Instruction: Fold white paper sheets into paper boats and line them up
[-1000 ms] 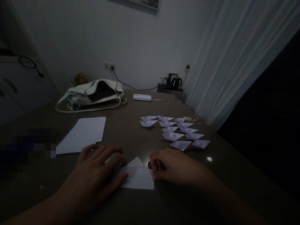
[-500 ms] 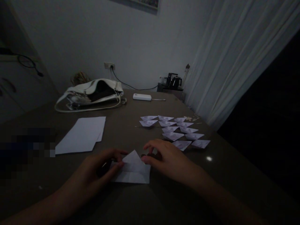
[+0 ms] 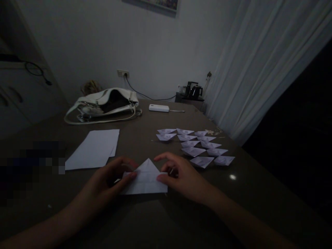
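A folded sheet of white paper (image 3: 146,180) lies between my hands, with a pointed top and a straight strip along its lower edge. My left hand (image 3: 114,178) pinches its left side, thumb on the front face and fingers behind. On the right side, my right hand (image 3: 181,176) holds the paper with its thumb on the front, the index finger stretched out near the peak and the other fingers curled. Several folded paper boats (image 3: 202,161) stand in rows beyond my right hand. A stack of white paper sheets (image 3: 93,148) rests beyond my left hand.
A white handbag (image 3: 103,100) lies open at the back left of the dark table (image 3: 145,224). Near the far edge is a white power bank (image 3: 159,108) with a short cable. Behind the table stands a black kettle (image 3: 195,91); a sheer curtain (image 3: 233,69) hangs at right.
The folded paper has risen slightly, away from me. My right thumb has come onto its right side, and my right index finger has straightened toward the peak. The view has shifted a little.
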